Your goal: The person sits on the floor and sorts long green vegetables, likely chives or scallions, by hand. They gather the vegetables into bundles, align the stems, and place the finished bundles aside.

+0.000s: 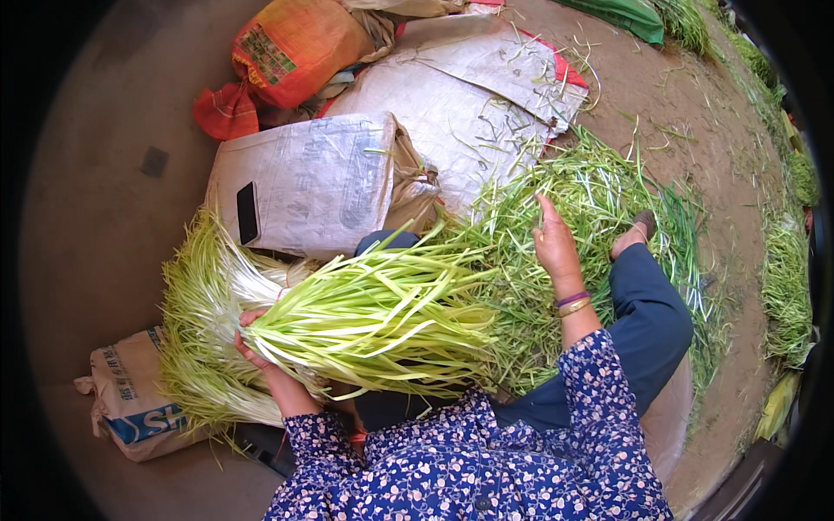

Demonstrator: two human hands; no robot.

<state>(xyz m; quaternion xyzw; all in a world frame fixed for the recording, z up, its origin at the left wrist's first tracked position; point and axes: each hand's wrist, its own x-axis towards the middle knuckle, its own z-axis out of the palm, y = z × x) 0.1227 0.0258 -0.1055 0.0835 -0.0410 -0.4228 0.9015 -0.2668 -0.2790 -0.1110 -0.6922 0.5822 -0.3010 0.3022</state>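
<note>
My left hand grips a thick bunch of yellow-green leafy stalks, probably garlic chives, by its pale end. The loose leaves fan out to the right across my lap. Under and beyond that hand lie more bunches with white stems, stacked at the left. A red tie circles one white-stemmed bundle. My right hand is raised over a heap of loose green leaves, fingers extended and apart, with nothing visible in it.
A smartphone lies on a stuffed white woven sack. Behind it are an orange sack and a flattened white sack strewn with scraps. A printed paper sack stands lower left. More green bunches line the far right.
</note>
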